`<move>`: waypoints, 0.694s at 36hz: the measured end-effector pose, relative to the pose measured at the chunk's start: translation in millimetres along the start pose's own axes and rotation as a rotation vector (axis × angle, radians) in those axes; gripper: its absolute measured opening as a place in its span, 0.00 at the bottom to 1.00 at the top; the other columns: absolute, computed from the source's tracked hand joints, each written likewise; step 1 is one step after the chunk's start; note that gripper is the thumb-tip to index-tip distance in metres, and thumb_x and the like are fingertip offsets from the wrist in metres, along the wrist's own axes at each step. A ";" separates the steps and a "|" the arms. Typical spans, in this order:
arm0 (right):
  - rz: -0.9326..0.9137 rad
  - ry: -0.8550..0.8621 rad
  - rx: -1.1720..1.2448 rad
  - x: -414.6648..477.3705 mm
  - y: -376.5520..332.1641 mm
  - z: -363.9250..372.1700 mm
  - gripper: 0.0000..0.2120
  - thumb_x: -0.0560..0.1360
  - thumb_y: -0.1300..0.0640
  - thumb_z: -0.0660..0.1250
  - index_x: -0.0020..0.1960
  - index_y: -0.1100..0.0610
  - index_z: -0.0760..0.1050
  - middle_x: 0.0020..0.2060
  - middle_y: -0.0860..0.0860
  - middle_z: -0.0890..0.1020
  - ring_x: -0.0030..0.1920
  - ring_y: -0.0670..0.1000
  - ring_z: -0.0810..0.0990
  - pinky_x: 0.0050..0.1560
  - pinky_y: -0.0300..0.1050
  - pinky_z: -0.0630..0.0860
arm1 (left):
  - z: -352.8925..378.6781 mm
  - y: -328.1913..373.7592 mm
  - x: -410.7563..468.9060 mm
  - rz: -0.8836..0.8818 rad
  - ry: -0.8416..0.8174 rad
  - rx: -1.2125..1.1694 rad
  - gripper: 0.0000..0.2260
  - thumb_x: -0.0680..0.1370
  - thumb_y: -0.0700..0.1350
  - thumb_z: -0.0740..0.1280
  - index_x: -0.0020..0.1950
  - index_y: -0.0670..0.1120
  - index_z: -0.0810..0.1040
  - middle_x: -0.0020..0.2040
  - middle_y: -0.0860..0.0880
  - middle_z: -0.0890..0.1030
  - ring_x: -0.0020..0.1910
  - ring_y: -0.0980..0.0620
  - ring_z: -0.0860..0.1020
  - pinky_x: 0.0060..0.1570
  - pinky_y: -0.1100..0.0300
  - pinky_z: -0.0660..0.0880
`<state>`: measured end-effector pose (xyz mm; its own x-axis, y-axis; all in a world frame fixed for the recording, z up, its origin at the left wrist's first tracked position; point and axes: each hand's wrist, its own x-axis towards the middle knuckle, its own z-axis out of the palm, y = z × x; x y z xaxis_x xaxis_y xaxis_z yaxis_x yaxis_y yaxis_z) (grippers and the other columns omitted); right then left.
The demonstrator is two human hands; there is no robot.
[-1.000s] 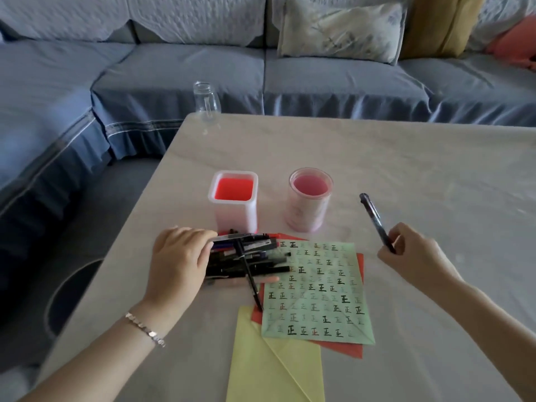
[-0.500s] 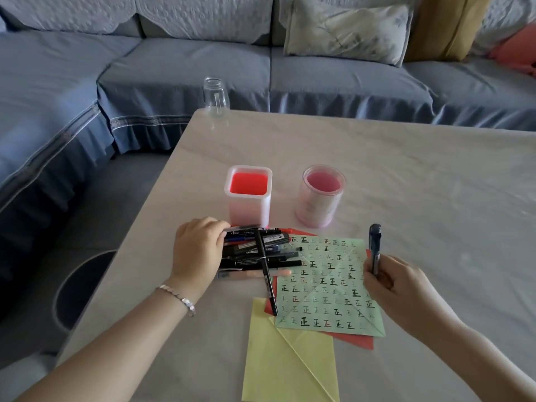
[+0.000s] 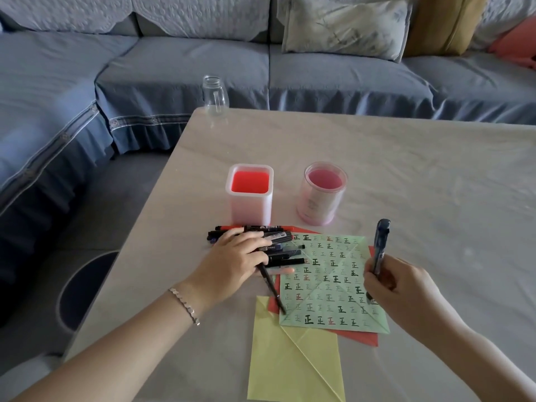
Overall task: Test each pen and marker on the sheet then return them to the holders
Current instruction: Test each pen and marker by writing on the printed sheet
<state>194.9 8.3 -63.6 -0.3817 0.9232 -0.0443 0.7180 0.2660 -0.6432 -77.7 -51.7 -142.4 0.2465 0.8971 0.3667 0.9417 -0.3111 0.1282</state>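
Right hand (image 3: pixel 406 288) pinches blue pen (image 3: pixel 380 245), tip at right edge of green sheet (image 3: pixel 327 285). Sheet filled with rows of 正, black, few red. Left hand (image 3: pixel 232 262) fingers spread, resting on pen pile (image 3: pixel 280 240); barrel labels probably print, unreadable.

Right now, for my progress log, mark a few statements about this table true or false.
1. The right hand holds a blue pen, tip down at the green sheet. True.
2. The left hand rests on the pile of pens. True.
3. The square holder is full of pens. False: no pens stand in it.
4. The green sheet is blank. False: rows of marks cover it.
5. The glass jar lies on its side. False: it stands upright.
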 end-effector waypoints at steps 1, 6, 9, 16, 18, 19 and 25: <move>0.001 0.015 0.024 -0.6 -2.0 0.4 0.14 0.75 0.56 0.62 0.33 0.62 0.68 0.30 0.59 0.75 0.24 0.47 0.62 0.25 0.35 0.62 | -0.6 1.6 -2.0 -0.018 0.052 0.033 0.10 0.74 0.45 0.59 0.43 0.49 0.80 0.53 0.51 0.81 0.58 0.53 0.71 0.62 0.53 0.63; 0.062 -0.002 0.171 -5.0 -12.1 2.2 0.18 0.77 0.52 0.58 0.35 0.63 0.73 0.30 0.54 0.78 0.28 0.47 0.73 0.27 0.35 0.67 | -4.8 20.8 -11.3 -0.191 0.291 0.088 0.12 0.74 0.47 0.61 0.45 0.44 0.83 0.40 0.51 0.80 0.42 0.54 0.72 0.49 0.59 0.65; 0.028 0.020 0.233 -7.0 -15.1 6.9 0.17 0.77 0.54 0.57 0.35 0.59 0.75 0.35 0.49 0.77 0.34 0.42 0.74 0.32 0.31 0.68 | 3.7 25.8 -19.2 -0.233 0.263 0.173 0.10 0.73 0.45 0.63 0.45 0.44 0.83 0.39 0.50 0.79 0.39 0.51 0.74 0.46 0.59 0.65; 0.049 0.018 0.724 0.1 -19.7 10.1 0.18 0.77 0.71 0.55 0.53 0.49 0.70 0.30 0.50 0.72 0.26 0.46 0.68 0.30 0.34 0.67 | 16.4 27.1 -26.0 -0.414 0.292 0.208 0.10 0.70 0.38 0.67 0.50 0.41 0.83 0.44 0.46 0.78 0.45 0.48 0.69 0.48 0.54 0.64; 0.117 -0.043 0.907 0.5 -24.0 8.5 0.17 0.77 0.69 0.56 0.55 0.49 0.72 0.30 0.50 0.70 0.26 0.46 0.63 0.28 0.36 0.63 | 15.1 28.9 -25.0 -0.426 0.308 0.179 0.13 0.68 0.35 0.66 0.51 0.42 0.82 0.44 0.46 0.77 0.45 0.47 0.69 0.48 0.53 0.64; 0.153 -0.078 0.984 0.7 -24.4 8.1 0.12 0.77 0.64 0.57 0.54 0.50 0.74 0.29 0.50 0.69 0.26 0.46 0.61 0.29 0.37 0.61 | 14.6 30.4 -23.6 -0.440 0.317 0.160 0.14 0.67 0.33 0.67 0.51 0.41 0.82 0.44 0.46 0.76 0.45 0.48 0.69 0.47 0.54 0.64; 0.348 -0.290 1.385 3.4 -30.6 0.9 0.23 0.69 0.38 0.54 0.28 0.55 0.69 0.23 0.48 0.60 0.23 0.46 0.57 0.24 0.37 0.55 | 11.0 52.8 -11.3 -0.385 0.287 0.083 0.11 0.68 0.32 0.69 0.47 0.41 0.82 0.44 0.46 0.77 0.42 0.46 0.74 0.48 0.55 0.66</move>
<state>171.1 3.0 -44.7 -0.5313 0.7518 -0.3906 -0.2633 -0.5848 -0.7673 -28.2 -74.8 -149.8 -0.1857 0.8158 0.5477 0.9700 0.0631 0.2349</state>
